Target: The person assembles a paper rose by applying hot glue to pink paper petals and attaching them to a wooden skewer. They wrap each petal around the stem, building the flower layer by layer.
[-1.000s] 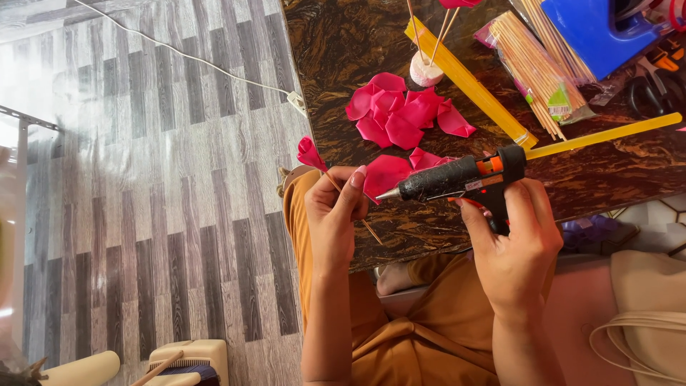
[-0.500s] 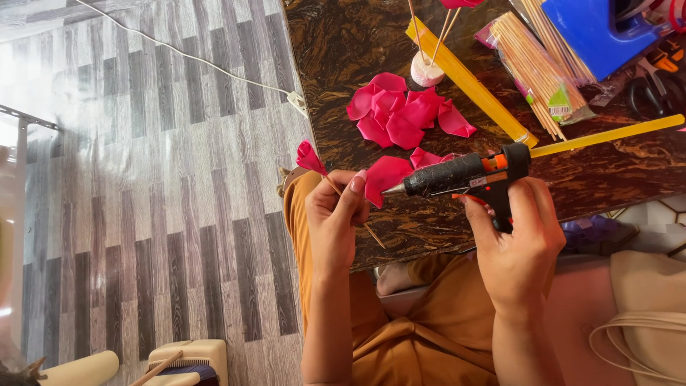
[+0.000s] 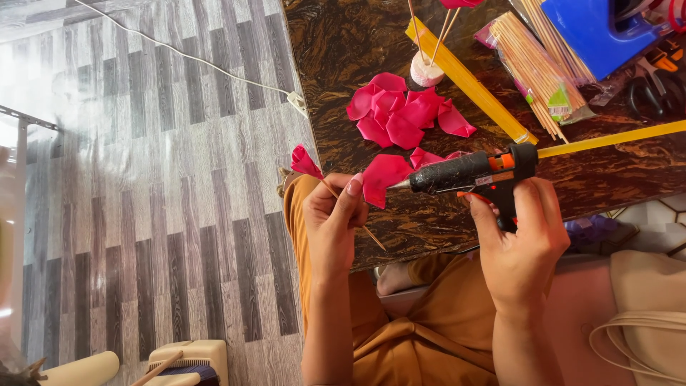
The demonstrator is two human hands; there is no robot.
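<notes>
Looking down from the head view, a dark brown marbled counter point(image 3: 343, 43) fills the far right of the scene, and a floor of grey and white striped planks point(image 3: 157, 214) spreads across the left, crossed by a thin white cord point(image 3: 179, 53) that ends in a small plug near the counter's edge. The left hand point(image 3: 332, 225) has its grip pinching a thin wooden stick point(image 3: 354, 214) topped by a small pink bud point(image 3: 304, 161), which juts out past the counter's left edge over the floor, and the thumb of the same hand presses a loose pink petal point(image 3: 382, 179) just right of it. The right hand point(image 3: 518, 239) has its grip wrapped around the handle of a black glue gun point(image 3: 468, 171) with orange parts, whose metal tip touches the right edge of that petal. Farther on the counter lies a heap of pink petals point(image 3: 400, 111), and beyond it a small white spool point(image 3: 426, 71) with sticks rising from it. A long flat yellow strip point(image 3: 468, 82) runs slantwise past the spool, and a second yellow strip point(image 3: 614, 137) reaches toward the right edge. At the far right sit a bundle of bamboo skewers point(image 3: 532, 61) in clear wrap, a blue plastic box point(image 3: 593, 32) and black scissors point(image 3: 650, 93). Near the viewer, orange cloth point(image 3: 429, 329) covers the lap, and a cream bag point(image 3: 643, 322) rests at the near right.
</notes>
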